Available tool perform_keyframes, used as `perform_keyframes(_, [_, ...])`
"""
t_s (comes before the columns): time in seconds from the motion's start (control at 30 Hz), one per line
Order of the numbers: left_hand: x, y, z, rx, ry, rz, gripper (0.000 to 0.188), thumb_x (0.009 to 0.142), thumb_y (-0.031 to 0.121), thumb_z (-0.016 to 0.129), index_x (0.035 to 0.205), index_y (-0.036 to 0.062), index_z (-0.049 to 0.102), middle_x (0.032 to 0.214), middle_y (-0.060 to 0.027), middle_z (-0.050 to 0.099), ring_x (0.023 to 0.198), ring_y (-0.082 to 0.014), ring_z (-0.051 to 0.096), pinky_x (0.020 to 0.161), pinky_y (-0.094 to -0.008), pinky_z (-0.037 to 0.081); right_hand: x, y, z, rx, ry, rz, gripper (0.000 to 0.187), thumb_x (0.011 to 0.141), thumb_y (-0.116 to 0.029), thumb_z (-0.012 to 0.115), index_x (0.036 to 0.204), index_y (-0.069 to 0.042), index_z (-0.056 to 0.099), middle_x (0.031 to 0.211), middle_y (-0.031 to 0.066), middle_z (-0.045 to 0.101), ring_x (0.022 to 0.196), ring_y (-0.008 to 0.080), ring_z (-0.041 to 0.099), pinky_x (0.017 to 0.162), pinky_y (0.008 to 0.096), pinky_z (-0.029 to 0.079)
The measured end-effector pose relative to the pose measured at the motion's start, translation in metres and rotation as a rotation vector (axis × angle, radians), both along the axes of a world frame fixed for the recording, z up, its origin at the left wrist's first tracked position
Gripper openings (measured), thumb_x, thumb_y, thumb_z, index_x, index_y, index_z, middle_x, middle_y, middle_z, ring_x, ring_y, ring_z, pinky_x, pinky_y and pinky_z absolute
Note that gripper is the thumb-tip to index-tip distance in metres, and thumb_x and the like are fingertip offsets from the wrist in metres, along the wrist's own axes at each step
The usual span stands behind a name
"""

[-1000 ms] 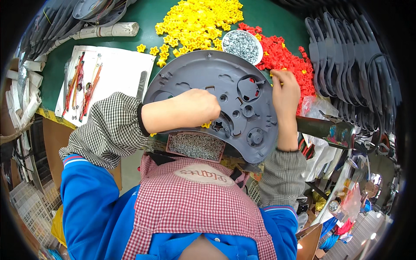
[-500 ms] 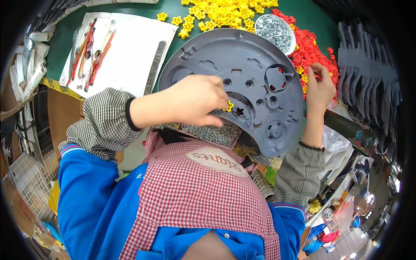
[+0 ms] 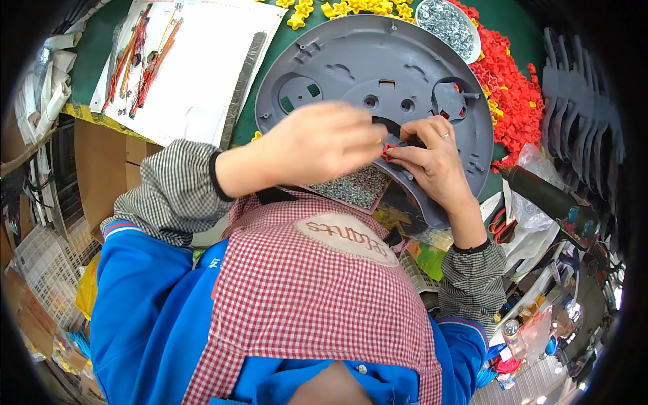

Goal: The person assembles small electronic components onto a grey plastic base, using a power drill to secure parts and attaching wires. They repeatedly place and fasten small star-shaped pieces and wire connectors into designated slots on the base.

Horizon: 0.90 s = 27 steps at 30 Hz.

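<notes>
A grey curved plastic shell (image 3: 324,46) lies in front of me, its inner side with posts and cutouts facing up. My right hand (image 3: 435,158) is at the near part of the shell, thumb and fingers closed on a small red star-shaped piece (image 3: 388,152). My left hand (image 3: 324,143) hovers over the shell's near left edge, beside the right fingertips. Its fingers are smeared by motion, so what they hold is unclear. Between and under the hands, part of the shell is hidden.
A white bowl of screws (image 3: 447,28) stands behind the shell, beside piles of red stars (image 3: 513,101) and yellow stars (image 3: 344,8). Wires (image 3: 138,67) lie on a white sheet (image 3: 202,74) at left. A box of small metal parts (image 3: 351,189) is near my apron; grey curved parts (image 3: 580,101) stand at right.
My right hand has come from beside the red pile to the shell with a red star. The yellow star at my left fingertips is no longer plainly seen. The shell appears higher in view.
</notes>
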<state>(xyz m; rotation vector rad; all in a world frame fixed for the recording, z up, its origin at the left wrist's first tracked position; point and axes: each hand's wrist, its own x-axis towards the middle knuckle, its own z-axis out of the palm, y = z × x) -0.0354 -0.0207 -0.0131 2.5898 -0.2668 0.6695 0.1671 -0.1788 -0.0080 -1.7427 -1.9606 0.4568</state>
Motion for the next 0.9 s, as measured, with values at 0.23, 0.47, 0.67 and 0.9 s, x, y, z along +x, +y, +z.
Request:
perform_keyframes(0.23, [-0.05,-0.019,-0.013,-0.075,0.231,-0.171,0.025,0.078,0.014,0.064,0.1,0.0039,0.07,0.113,-0.0086,0.069,0.104,-0.0223,0.067,0.084,-0.0324,0.058,-0.041,-0.013,0.027,-0.093,-0.022,-0.087,0.039,0.069,-0.012,0.077,0.107,-0.006,0.069,0.095,0.0082,0.06,0.085,0.0277,0.058,0.076,0.0372,0.047])
perform_keyframes(0.47, [-0.059,-0.025,-0.019,-0.128,0.351,-0.187,0.047,0.087,0.037,0.065,0.122,0.0063,0.063,0.139,-0.0097,0.056,0.129,-0.0261,0.053,0.099,-0.0371,0.05,-0.057,-0.017,0.025,-0.077,-0.202,-0.179,0.035,0.07,0.0,0.066,0.104,-0.007,0.066,0.089,0.0059,0.062,0.082,0.0256,0.061,0.073,0.0382,0.053])
perform_keyframes(0.67, [-0.03,-0.027,-0.036,-0.055,0.513,-0.074,0.078,0.091,0.058,0.05,0.146,0.0037,0.04,0.149,-0.0162,0.041,0.142,-0.0323,0.034,0.118,-0.045,0.025,-0.047,-0.01,0.046,-0.073,-0.111,-0.127,0.033,0.069,0.0,0.068,0.102,-0.006,0.065,0.093,0.0074,0.063,0.084,0.028,0.061,0.072,0.0386,0.052])
perform_keyframes(0.9, [-0.028,-0.028,-0.03,-0.109,0.425,-0.261,0.074,0.089,0.052,0.056,0.14,0.0007,0.045,0.146,-0.019,0.044,0.14,-0.0344,0.037,0.117,-0.0448,0.027,-0.055,-0.014,0.025,-0.071,-0.162,-0.169,0.034,0.069,-0.001,0.068,0.102,-0.007,0.065,0.091,0.0062,0.062,0.086,0.0264,0.06,0.072,0.0372,0.053])
